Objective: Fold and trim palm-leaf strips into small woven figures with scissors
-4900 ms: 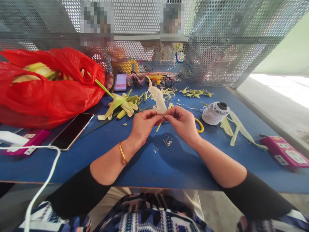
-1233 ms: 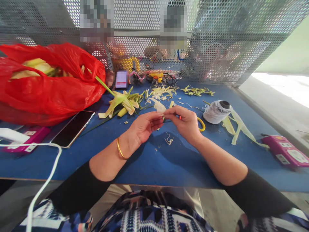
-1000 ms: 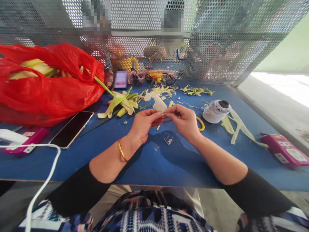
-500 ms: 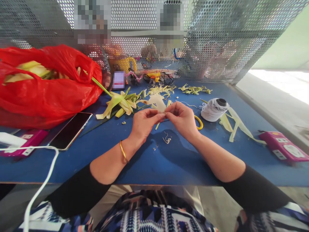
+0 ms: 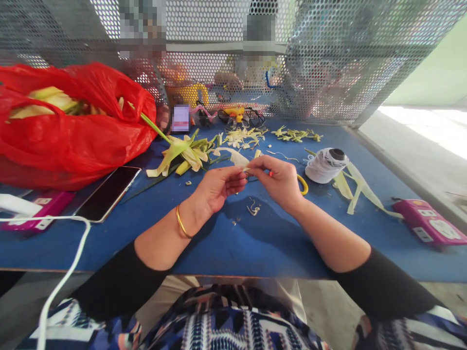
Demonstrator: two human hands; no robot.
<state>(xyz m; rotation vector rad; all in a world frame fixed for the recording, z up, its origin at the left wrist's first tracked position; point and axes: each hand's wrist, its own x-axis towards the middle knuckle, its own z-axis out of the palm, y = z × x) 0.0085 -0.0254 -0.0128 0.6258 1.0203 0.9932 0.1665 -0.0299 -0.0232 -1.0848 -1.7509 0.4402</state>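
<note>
My left hand point(image 5: 219, 187), with a gold bangle on the wrist, and my right hand point(image 5: 279, 181) meet over the blue table point(image 5: 226, 238). Both pinch a pale cream leaf strip point(image 5: 236, 158) that lies back toward the far side. A small red item shows at my right fingers; I cannot make out what it is. Yellow-handled scissors point(image 5: 302, 183) lie just right of my right hand. A spool of white thread point(image 5: 326, 165) stands further right. Cut yellow-green leaves point(image 5: 182, 154) lie just beyond my left hand.
A red plastic bag point(image 5: 69, 124) full of leaves fills the left. A phone point(image 5: 107, 193), a white cable point(image 5: 65, 272) and pink power strips point(image 5: 428, 226) lie on the table. Leaf scraps point(image 5: 295, 135) sit near the perforated metal screen point(image 5: 328, 58); other people are behind it.
The leaf strip, upright earlier, now lies lower and points away toward the left. My hands stay together at the same spot, fingers shifting slightly.
</note>
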